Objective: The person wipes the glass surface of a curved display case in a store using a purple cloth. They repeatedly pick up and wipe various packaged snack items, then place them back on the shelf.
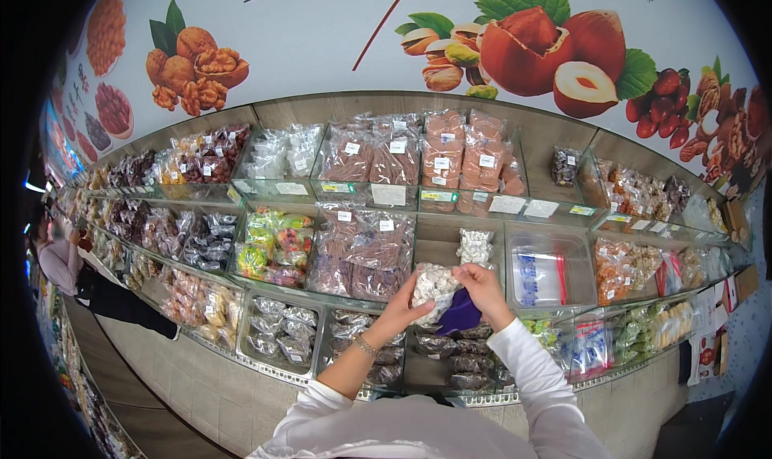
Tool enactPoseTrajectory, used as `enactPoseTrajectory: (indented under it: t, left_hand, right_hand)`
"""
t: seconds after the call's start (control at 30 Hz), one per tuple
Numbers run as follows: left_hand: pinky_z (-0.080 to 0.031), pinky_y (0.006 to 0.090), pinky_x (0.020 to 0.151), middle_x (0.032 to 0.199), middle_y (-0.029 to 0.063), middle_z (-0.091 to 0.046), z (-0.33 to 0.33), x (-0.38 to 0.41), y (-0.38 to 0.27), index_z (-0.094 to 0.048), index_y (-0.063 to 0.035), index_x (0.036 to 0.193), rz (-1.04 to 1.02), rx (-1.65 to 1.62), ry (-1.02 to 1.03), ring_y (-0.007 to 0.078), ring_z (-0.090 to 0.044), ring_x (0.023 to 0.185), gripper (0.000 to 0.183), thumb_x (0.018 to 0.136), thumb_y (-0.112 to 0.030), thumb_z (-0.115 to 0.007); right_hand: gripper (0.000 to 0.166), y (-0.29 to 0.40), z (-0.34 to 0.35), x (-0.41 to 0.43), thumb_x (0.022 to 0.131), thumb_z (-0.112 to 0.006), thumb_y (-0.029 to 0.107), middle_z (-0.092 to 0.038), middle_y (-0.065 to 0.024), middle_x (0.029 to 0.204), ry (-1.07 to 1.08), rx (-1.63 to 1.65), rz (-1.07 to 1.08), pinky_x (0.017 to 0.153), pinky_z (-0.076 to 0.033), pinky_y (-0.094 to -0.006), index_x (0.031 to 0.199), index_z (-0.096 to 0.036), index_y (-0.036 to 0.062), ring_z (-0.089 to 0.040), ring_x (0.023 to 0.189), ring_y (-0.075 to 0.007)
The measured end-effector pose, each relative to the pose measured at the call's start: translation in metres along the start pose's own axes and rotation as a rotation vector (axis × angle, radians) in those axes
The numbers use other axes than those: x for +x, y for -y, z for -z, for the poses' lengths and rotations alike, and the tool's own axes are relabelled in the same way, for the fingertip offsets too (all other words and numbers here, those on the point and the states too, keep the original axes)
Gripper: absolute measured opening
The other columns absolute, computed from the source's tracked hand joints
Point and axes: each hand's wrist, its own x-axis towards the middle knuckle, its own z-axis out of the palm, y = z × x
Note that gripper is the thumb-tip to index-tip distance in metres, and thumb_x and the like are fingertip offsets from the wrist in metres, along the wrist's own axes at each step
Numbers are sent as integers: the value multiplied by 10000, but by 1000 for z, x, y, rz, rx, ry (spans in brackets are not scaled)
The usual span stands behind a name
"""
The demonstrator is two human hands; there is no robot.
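A clear plastic bag of white pieces [433, 283] is held up over the lower bins by my left hand [401, 307], whose thumb lies across its front. At the bag's upper right corner, the fingertips of my right hand [485, 287] touch the plastic. A purple cloth [461, 315] hangs from my right hand and covers the bag's lower right part. Just behind my hands, a similar bag of white pieces [476, 246] stands in a middle-tier compartment. Below them lie dark packets [470, 363] in clear plastic.
Tiered bins with glass dividers hold bagged dried foods, including pink round slices [443, 157] and brownish strips [377, 248]. A clear plastic tub [549, 272] with zip bags sits right of my hands. Another person [63, 260] stands at the far left. Cardboard boxes [739, 284] are at the right.
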Motion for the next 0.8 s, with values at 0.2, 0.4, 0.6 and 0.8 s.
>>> enactPoseTrajectory:
  t: [0.2,0.4,0.6,0.8]
  left_hand:
    - [-359,259,871,1110,50,-485,-17,-39,-13,-327,-5,1228,81,-110,-72,98,-440,1003,463,837,-137,-536]
    - [-396,298,831,1058,139,-523,-23,-54,3,-308,2,1232,-79,300,-41,191,-504,972,489,863,-263,-490]
    - [-452,352,746,1044,180,-538,-39,-77,-22,-440,-31,1147,-124,673,-68,333,-544,908,508,707,-213,-618]
    - [-441,284,794,1055,130,-562,-47,-101,-50,-493,-28,1122,-218,505,-139,203,-563,940,504,688,-197,-685]
  right_hand:
    - [263,30,-2,-73,872,-428,287,-556,-79,936,-209,777,-87,763,-449,-280,921,-526,48,-532,835,-158]
    - [215,61,-43,-114,857,-468,160,-517,-86,1087,-451,353,491,864,-393,-314,992,-536,8,-513,942,-178]
    - [345,56,-72,-124,769,-522,286,-455,-76,1227,-179,-930,711,977,-22,-575,1080,-572,143,-254,1235,-320]
    - [227,64,-63,-123,680,-585,157,-621,-60,864,-253,-753,1038,747,-446,-351,886,-626,71,-558,831,-241]
